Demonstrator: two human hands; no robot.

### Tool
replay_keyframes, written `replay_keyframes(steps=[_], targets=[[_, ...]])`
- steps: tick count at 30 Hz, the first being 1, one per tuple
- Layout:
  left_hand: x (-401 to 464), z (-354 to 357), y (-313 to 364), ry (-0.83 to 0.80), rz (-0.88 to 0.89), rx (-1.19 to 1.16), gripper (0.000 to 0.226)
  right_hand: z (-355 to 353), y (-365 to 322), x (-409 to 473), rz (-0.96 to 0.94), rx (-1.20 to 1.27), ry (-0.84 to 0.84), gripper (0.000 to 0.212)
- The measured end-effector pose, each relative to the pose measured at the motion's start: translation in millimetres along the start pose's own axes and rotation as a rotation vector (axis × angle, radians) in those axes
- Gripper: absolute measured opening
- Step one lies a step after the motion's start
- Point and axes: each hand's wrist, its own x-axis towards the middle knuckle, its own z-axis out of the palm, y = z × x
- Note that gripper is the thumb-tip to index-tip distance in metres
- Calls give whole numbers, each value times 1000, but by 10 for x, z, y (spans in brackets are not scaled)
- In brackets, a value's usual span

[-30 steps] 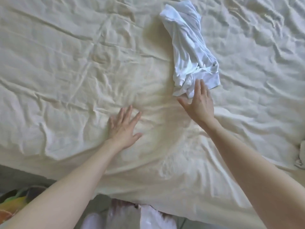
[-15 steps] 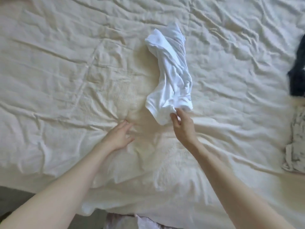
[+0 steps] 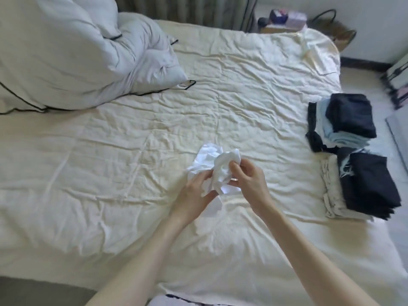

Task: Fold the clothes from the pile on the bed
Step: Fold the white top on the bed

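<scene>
The white garment (image 3: 213, 171) is now off the sheet and bunched between both hands above the middle of the bed (image 3: 132, 151); half a second ago it lay stretched on the sheet and only the right hand touched its near end. The left hand (image 3: 194, 194), which was flat on the sheet, now grips the lower part of the cloth from the left. The right hand (image 3: 246, 181) pinches the upper part with curled fingers. The view has also changed: it now shows much more of the room. Two stacks of folded clothes (image 3: 353, 155) lie at the right edge of the bed, dark pieces on top, light blue and cream ones under them. A grey duvet (image 3: 77, 58) is heaped at the far left. No writing or label can be read anywhere.
</scene>
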Motion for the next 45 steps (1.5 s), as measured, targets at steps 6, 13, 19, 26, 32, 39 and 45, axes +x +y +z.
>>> replay_keyframes(steps=[6, 13, 19, 26, 32, 39, 45], targets=[[-368, -384, 765, 191, 60, -275, 14, -4, -805, -353, -55, 74, -44, 21], [-481, -1116, 1406, 118, 65, -283, 9, -40, -1472, -596, -186, -14, -81, 18], [-514, -1579, 1831, 151, 135, -105, 9, -72, -1740, -684, -326, -367, 77, 20], [-524, -1993, 2194, 191, 215, -3, 9, 136, -2081, -836, -536, -300, -341, 16], [-609, -2213, 2227, 183, 215, -8, 9, 389, -2282, -800, -681, -458, -344, 9], [-708, -2390, 1863, 209, 113, 292, 9, 340, -2723, -718, -806, -556, -247, 15], [-764, -2777, 1518, 471, -34, 408, 12, 113, -2923, -501, -720, -568, -74, 17]])
